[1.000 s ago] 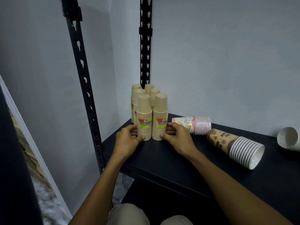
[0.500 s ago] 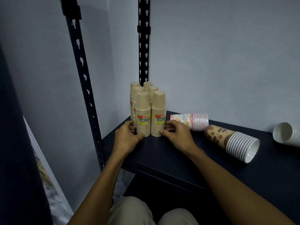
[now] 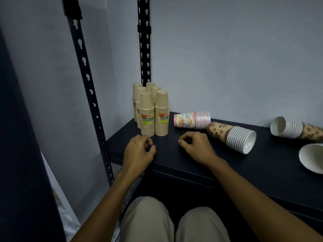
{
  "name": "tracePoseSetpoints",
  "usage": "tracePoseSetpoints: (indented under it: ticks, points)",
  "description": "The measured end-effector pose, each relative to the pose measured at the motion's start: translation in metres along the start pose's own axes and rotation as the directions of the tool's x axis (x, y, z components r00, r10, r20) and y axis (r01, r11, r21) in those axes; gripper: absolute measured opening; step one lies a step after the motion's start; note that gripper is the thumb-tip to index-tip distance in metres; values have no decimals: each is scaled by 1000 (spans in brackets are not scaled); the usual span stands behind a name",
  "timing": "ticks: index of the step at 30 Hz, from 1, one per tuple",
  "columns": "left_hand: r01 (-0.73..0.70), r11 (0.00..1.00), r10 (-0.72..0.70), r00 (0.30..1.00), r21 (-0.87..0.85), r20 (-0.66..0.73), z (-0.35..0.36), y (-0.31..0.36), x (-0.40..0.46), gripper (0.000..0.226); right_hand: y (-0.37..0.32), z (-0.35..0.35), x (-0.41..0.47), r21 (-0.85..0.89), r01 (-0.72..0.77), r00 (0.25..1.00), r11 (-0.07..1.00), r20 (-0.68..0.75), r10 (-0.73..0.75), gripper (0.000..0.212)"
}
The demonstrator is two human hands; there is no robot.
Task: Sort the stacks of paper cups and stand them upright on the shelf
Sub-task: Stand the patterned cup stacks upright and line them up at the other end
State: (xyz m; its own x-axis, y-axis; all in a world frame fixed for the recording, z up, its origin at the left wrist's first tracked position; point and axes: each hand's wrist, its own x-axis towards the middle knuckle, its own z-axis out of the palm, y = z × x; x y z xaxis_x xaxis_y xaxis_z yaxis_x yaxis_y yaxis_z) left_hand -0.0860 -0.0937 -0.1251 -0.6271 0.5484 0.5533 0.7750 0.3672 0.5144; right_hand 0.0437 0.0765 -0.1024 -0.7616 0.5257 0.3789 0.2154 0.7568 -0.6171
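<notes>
I have both hands over the front of the dark shelf (image 3: 174, 154) at centre frame, and neither holds anything: the left hand (image 3: 139, 152) is loosely curled just below the tan cup stacks (image 3: 152, 112), and the right hand (image 3: 197, 147) is half curled, thumb tip to forefinger, clear of them. Those six stacks stand upside down in a tight cluster at the shelf's back corner, centre left. Still lying down are the pink stack (image 3: 192, 119) right of them, the brown stack (image 3: 230, 135) touching it with its open end toward me, another brown stack (image 3: 295, 130) at the right edge, and a loose white cup (image 3: 311, 159) at lower right. My worry is the reach: a wrist brushing the tall tan cluster could topple it, and gripping a lying stack at one end could let its cups slide apart or roll off the front edge.
</notes>
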Motion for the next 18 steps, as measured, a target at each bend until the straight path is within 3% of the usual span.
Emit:
tracePoseSetpoints:
  ticks: [4, 8, 14, 18]
  points:
    - [-124, 992, 118, 982, 33, 148, 11, 21, 0, 5, 5, -18, -26, -40, 46, 999, 998, -26, -47, 9]
    - [-152, 988, 152, 952, -21, 265, 29, 50, 9, 9, 20, -49, -58, -96, 82, 995, 992, -57, -88, 10]
    - [20, 990, 34, 929, -141, 370, 64, 97, 26, 18, 51, -106, -110, -178, -72, 988, 981, -149, 45, 10]
    - [173, 975, -102, 908, -142, 407, 91, 127, 35, 38, 67, -136, -137, -226, -187, 960, 956, -248, 129, 9]
